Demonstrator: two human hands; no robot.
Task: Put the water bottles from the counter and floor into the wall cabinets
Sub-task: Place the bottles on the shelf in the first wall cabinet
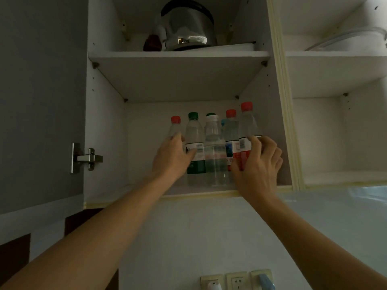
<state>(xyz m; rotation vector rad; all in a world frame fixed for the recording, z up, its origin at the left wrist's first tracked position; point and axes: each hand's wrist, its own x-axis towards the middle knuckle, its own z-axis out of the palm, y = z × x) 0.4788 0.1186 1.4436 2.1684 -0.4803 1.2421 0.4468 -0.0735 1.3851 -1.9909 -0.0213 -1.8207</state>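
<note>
Several water bottles stand on the lower shelf (146, 192) of the open wall cabinet. My left hand (172, 156) grips a small red-capped bottle (175, 126) at the left of the row. Beside it are a green-capped bottle (194, 141) and a tall clear bottle with a white cap (213, 143). My right hand (258, 164) holds the lower part of a red-capped bottle with a red label (248, 124) at the right end. Another red-capped bottle (230, 130) stands just behind it.
A steel kettle (187, 28) and a dark small object (152, 43) sit on the upper shelf. The cabinet door (41, 101) hangs open at left with its hinge (87, 158). A second open cabinet (326, 139) is at right. Wall sockets (236, 280) are below.
</note>
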